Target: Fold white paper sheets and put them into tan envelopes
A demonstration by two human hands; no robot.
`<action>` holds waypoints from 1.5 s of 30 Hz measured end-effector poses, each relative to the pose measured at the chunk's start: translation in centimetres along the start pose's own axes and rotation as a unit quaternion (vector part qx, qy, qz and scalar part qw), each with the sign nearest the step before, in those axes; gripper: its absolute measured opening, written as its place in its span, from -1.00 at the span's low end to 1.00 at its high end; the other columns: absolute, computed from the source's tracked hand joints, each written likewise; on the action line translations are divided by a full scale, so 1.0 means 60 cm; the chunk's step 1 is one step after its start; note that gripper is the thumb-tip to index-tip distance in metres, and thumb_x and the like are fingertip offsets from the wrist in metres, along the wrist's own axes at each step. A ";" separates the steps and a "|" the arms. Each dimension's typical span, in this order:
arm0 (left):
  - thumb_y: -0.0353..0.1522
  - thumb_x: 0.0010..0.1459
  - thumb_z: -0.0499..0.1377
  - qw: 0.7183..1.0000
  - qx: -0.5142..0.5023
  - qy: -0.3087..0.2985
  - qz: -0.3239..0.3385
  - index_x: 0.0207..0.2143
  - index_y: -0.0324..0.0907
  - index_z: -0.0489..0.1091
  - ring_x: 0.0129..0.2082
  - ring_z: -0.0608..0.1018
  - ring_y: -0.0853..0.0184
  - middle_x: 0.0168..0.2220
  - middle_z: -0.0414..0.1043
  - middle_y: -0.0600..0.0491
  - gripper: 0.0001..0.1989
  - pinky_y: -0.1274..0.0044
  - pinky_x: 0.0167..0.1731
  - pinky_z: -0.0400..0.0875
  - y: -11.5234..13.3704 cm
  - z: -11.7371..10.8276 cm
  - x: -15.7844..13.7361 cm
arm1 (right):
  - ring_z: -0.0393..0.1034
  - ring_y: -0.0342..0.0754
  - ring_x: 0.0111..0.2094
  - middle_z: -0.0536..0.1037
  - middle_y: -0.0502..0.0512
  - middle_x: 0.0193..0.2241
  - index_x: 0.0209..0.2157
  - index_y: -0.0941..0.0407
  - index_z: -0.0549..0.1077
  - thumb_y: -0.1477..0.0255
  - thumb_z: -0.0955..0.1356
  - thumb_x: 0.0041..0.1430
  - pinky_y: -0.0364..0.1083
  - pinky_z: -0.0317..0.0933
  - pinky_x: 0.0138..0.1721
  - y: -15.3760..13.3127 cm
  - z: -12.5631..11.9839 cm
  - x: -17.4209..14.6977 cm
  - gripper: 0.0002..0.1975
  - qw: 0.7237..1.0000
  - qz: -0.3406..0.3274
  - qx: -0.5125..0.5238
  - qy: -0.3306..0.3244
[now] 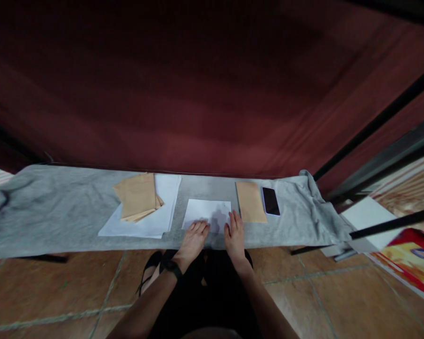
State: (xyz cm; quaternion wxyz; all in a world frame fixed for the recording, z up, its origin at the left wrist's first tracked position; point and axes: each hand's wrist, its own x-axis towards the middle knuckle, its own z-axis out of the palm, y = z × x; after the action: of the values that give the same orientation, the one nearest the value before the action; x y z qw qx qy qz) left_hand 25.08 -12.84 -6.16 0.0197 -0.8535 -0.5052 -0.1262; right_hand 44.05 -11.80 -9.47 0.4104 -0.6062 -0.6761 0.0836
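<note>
A white sheet of paper [205,209], which looks folded, lies flat on the grey cloth in front of me. My left hand [195,235] rests on its lower left part, fingers stretched out and lying flat. At the sheet's right edge is my right hand [235,235], its thumb apart from the extended fingers. Neither hand grips anything. Just beyond the right fingertips lies a brown paper envelope [251,202]. Over on the left, several brown envelopes [138,195] sit in a loose pile on larger white sheets [162,220].
A phone [270,201] with a dark screen lies right of the single envelope. Grey cloth [74,202] covers the narrow table, whose far side meets a dark red surface [198,117]. A red and yellow package [415,259] is at the far right, beside black metal bars [392,228].
</note>
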 end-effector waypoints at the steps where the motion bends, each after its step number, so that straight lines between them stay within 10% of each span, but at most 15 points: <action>1: -0.51 0.27 0.03 1.000 -0.014 0.001 -0.002 0.09 -0.24 0.47 0.16 0.48 0.12 0.18 0.46 -0.15 -0.60 0.27 0.19 0.34 0.002 0.000 0.000 | 0.12 0.10 0.36 0.29 0.29 0.33 0.35 0.15 0.21 0.32 0.10 0.45 0.23 0.09 0.33 -0.013 0.004 0.003 -0.48 0.999 -0.032 -0.005 -0.024; 15: -0.45 0.32 -0.13 0.995 -0.021 -0.014 -0.101 0.39 -0.30 0.09 0.45 0.07 0.15 0.41 0.10 -0.20 -0.40 0.16 0.37 0.05 -0.020 0.046 0.053 | 0.11 0.01 0.38 0.32 0.22 0.32 0.32 0.18 0.30 0.37 0.08 0.50 0.10 -0.03 0.39 -0.057 0.087 0.074 -0.51 0.969 -0.106 -0.135 -0.178; 36: -0.28 0.38 -0.10 0.967 -0.003 0.072 -0.245 0.38 -0.36 0.09 0.42 0.15 0.05 0.38 0.14 -0.25 -0.40 0.12 0.37 0.06 -0.071 0.064 0.042 | 0.14 0.21 0.36 0.20 0.46 0.36 0.37 0.36 0.14 0.23 0.09 0.49 0.20 0.04 0.32 0.030 0.061 0.055 -0.38 0.975 -0.080 -0.196 -0.067; 45: -0.29 0.40 -0.13 0.989 -0.057 0.030 -0.132 0.39 -0.34 0.09 0.43 0.12 0.16 0.39 0.13 -0.20 -0.42 0.22 0.39 0.05 0.009 0.084 0.123 | 0.10 0.19 0.37 0.18 0.45 0.37 0.36 0.37 0.15 0.34 0.11 0.47 0.20 0.02 0.33 0.020 0.053 0.056 -0.43 0.974 -0.067 -0.199 -0.086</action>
State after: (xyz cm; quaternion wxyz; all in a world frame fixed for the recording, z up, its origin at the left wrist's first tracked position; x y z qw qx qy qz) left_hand 29.92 -5.99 -9.25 -0.0305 -0.7747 -0.6050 -0.1813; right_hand 43.10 -7.27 -10.75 0.2266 -0.6196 -0.7509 -0.0290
